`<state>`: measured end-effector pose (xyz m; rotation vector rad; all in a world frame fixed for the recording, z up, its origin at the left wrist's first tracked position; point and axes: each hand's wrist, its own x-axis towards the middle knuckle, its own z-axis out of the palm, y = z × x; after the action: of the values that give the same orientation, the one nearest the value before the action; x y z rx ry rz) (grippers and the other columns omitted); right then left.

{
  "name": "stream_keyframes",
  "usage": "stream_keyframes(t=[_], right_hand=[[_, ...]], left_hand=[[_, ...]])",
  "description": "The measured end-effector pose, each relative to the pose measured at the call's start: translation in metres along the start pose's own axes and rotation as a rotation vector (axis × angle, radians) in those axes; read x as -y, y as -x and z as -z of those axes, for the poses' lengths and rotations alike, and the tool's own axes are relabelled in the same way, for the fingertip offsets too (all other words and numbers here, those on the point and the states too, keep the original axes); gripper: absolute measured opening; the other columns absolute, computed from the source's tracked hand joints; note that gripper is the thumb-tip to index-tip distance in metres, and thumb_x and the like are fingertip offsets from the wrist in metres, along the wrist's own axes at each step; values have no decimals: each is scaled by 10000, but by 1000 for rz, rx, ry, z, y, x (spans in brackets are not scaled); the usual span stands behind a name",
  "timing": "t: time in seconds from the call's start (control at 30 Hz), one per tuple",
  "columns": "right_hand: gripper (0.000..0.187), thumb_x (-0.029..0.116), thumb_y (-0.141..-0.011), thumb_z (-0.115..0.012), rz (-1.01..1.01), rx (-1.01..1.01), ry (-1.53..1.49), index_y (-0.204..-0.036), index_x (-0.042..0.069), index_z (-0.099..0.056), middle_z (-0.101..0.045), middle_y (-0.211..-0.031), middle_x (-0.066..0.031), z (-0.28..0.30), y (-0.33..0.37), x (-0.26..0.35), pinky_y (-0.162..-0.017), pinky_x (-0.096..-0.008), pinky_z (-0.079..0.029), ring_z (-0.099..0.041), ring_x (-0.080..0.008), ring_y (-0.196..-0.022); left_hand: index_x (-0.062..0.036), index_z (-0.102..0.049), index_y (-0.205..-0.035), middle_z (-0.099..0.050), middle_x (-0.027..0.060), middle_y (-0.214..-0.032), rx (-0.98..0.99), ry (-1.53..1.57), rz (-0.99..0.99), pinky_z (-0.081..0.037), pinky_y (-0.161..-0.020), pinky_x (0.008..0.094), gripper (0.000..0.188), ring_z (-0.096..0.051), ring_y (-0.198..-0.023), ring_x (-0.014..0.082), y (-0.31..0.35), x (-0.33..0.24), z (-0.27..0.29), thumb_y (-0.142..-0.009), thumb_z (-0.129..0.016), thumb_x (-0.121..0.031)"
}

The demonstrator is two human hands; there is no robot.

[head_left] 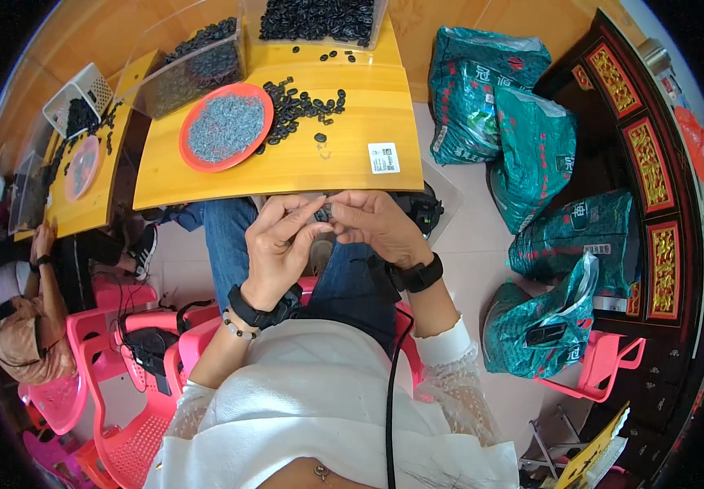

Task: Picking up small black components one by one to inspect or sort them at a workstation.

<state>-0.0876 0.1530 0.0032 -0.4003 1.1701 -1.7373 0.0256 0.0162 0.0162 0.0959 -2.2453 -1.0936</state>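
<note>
Between my two hands, just off the table's near edge and above my lap, is a small black oval plastic piece [323, 213]. My left hand [275, 244] pinches it between thumb and fingers. From the other side my right hand [380, 228] closes thumb and fingertips on it too. Whether a pin sits between the fingertips is too small to tell. On the yellow table [368, 106] a red plate [186, 147] holds a heap of thin silvery metal pieces [226, 126]. Loose black pieces [295, 114] of similar look lie scattered to the plate's right.
Clear bins [165, 94] of black pieces stand at the table's far side. A white label [384, 158] lies near its right corner. Stuffed green sacks [535, 155] line the right, one on a pink chair [600, 367]. A person [30, 334] sits at another table on the left.
</note>
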Motion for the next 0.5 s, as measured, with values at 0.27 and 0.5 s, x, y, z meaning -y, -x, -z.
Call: stream_keyframes(t=[0.27,0.5], right_hand=[[186,198,-841,-666,50,-48,110,-936,38,-657,-623,-775,18,6,-3,-4,-600,-168,-464,-555,-39,-641],[145,158,-821,-675,168,-120,212,-879,26,-683,-649,-757,-1,-1,-1,-4,-561,-171,-429,-540,-37,-618]], left_hand=[[-25,-672,-1024,-625,96,-858,7,9,-7,-469,-698,280,350,-593,-788,216,1,0,1,-680,-723,13],[-10,-676,-998,-643,101,-869,-14,67,18,-478,-676,272,309,-602,-767,198,4,7,0,-693,-730,-8]])
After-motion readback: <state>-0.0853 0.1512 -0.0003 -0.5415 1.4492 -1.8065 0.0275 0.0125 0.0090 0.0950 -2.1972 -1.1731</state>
